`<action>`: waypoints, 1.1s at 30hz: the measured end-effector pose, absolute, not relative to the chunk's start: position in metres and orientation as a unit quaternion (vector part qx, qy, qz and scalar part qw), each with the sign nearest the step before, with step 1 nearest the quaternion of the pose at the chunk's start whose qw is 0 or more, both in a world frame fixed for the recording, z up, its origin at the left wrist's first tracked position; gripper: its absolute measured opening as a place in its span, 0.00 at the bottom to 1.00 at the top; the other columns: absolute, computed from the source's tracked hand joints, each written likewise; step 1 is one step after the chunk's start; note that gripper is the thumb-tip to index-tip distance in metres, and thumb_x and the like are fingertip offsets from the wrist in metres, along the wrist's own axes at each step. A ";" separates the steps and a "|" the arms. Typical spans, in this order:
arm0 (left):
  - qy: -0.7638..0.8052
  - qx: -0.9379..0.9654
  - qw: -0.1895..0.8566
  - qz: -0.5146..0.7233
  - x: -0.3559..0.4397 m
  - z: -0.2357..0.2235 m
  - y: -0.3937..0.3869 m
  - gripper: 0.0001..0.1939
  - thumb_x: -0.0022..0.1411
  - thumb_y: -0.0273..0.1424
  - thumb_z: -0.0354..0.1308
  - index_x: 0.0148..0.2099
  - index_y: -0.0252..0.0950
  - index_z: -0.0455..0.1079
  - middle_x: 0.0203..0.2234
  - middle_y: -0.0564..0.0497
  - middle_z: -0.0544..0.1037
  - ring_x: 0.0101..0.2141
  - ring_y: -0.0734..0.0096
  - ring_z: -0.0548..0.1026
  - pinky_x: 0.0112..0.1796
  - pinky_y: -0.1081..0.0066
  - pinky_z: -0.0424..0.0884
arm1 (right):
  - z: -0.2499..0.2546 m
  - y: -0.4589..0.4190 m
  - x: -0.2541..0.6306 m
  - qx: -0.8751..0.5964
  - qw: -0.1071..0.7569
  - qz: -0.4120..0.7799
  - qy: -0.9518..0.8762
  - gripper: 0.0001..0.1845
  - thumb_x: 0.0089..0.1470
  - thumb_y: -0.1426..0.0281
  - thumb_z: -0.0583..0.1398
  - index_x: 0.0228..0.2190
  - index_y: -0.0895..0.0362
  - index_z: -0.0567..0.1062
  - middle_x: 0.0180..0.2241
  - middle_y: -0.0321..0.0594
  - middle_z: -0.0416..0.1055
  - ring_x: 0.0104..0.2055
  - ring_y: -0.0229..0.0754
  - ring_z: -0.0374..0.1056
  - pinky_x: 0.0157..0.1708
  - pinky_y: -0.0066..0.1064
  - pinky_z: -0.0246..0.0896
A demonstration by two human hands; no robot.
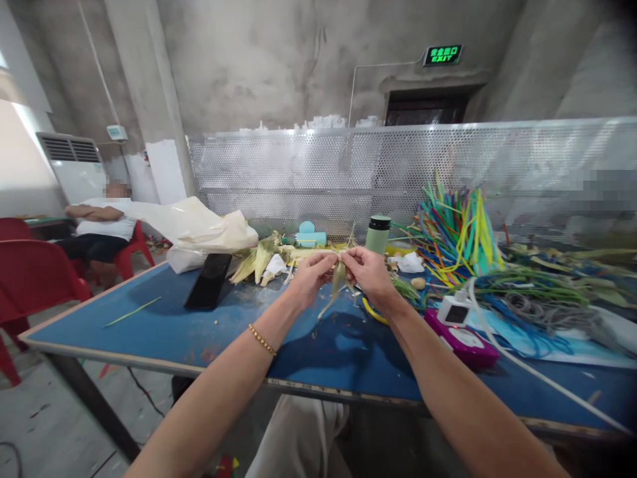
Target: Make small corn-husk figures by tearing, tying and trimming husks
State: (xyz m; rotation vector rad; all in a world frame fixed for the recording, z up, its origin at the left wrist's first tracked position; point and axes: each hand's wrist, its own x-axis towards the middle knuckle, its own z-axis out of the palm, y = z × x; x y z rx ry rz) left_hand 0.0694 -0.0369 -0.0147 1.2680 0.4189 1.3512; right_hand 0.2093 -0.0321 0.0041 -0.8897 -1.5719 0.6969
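Observation:
My left hand (pixel 314 273) and my right hand (pixel 365 269) meet above the blue table (pixel 184 342), fingertips pinched close together. Between them they grip a dried corn husk (pixel 338 284), whose tapered end hangs down toward the tabletop. The top of the husk is partly covered by my fingers. Behind my hands lie more pale husks (pixel 261 260) in a loose heap. A yellow curved handle (pixel 374 311) shows just under my right hand; the rest of that tool is hidden.
A black phone (pixel 208 282) lies left, near a white plastic bag (pixel 199 229). A green bottle (pixel 378 236) stands behind my right hand. To the right are a bundle of coloured strips (pixel 462 229), a magenta power strip (pixel 462 338) and a white cable (pixel 540 378). A person sits far left.

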 end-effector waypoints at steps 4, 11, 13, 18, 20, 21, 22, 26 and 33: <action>0.176 0.529 0.579 0.594 0.073 -0.014 -0.039 0.16 0.46 0.34 0.69 0.36 0.31 0.72 0.27 0.49 0.75 0.29 0.74 0.73 0.36 0.70 0.68 | 0.002 -0.030 0.206 -0.380 0.586 0.272 -0.661 0.19 0.48 0.53 0.62 0.26 0.57 0.69 0.15 0.31 0.63 0.16 0.33 0.56 0.16 0.26 0.53; 0.208 0.478 0.553 0.650 0.074 -0.020 -0.033 0.15 0.45 0.35 0.69 0.34 0.30 0.75 0.28 0.49 0.77 0.28 0.75 0.71 0.31 0.73 0.65 | -0.005 -0.025 0.201 -0.376 0.599 0.219 -0.673 0.18 0.49 0.55 0.62 0.26 0.58 0.70 0.23 0.39 0.71 0.22 0.37 0.65 0.21 0.27 0.60; 0.220 0.471 0.556 0.648 0.072 -0.020 -0.032 0.15 0.46 0.35 0.69 0.33 0.30 0.75 0.28 0.48 0.77 0.28 0.76 0.71 0.30 0.74 0.64 | -0.005 -0.026 0.200 -0.365 0.600 0.223 -0.676 0.18 0.50 0.55 0.61 0.27 0.58 0.70 0.22 0.38 0.71 0.21 0.36 0.64 0.20 0.27 0.59; 0.206 0.484 0.583 0.619 0.070 -0.014 -0.037 0.16 0.45 0.36 0.69 0.34 0.31 0.74 0.28 0.48 0.76 0.27 0.74 0.72 0.31 0.71 0.66 | -0.002 -0.030 0.200 -0.358 0.596 0.244 -0.677 0.18 0.50 0.54 0.61 0.27 0.57 0.69 0.19 0.34 0.67 0.18 0.34 0.60 0.17 0.26 0.55; 0.200 0.486 0.580 0.623 0.071 -0.013 -0.039 0.15 0.45 0.36 0.70 0.32 0.32 0.73 0.26 0.50 0.75 0.26 0.75 0.71 0.31 0.72 0.66 | -0.001 -0.032 0.200 -0.358 0.594 0.246 -0.677 0.17 0.50 0.55 0.61 0.26 0.57 0.69 0.18 0.34 0.66 0.17 0.34 0.59 0.17 0.26 0.54; 0.200 0.486 0.575 0.627 0.071 -0.013 -0.039 0.15 0.45 0.36 0.70 0.31 0.32 0.72 0.25 0.51 0.74 0.26 0.75 0.71 0.31 0.72 0.65 | -0.001 -0.032 0.200 -0.358 0.593 0.245 -0.678 0.17 0.50 0.55 0.61 0.26 0.57 0.68 0.18 0.33 0.66 0.17 0.34 0.59 0.17 0.26 0.54; 0.201 0.485 0.570 0.633 0.072 -0.014 -0.039 0.14 0.45 0.35 0.70 0.30 0.32 0.71 0.24 0.51 0.74 0.26 0.75 0.71 0.30 0.72 0.65 | -0.001 -0.033 0.199 -0.358 0.592 0.241 -0.680 0.16 0.50 0.56 0.61 0.26 0.57 0.68 0.18 0.33 0.66 0.17 0.33 0.59 0.17 0.26 0.54; 0.204 0.474 0.563 0.645 0.072 -0.018 -0.034 0.12 0.44 0.33 0.69 0.28 0.31 0.72 0.25 0.50 0.75 0.28 0.73 0.71 0.32 0.72 0.65 | -0.002 -0.034 0.198 -0.353 0.585 0.224 -0.695 0.15 0.50 0.58 0.61 0.25 0.57 0.68 0.17 0.33 0.65 0.17 0.33 0.58 0.18 0.26 0.54; 0.199 0.440 0.586 0.651 0.071 -0.018 -0.028 0.10 0.40 0.26 0.70 0.27 0.31 0.74 0.25 0.49 0.77 0.30 0.71 0.73 0.36 0.70 0.66 | -0.003 -0.032 0.199 -0.357 0.582 0.309 -0.662 0.17 0.48 0.56 0.62 0.24 0.57 0.70 0.15 0.31 0.63 0.16 0.32 0.56 0.16 0.26 0.51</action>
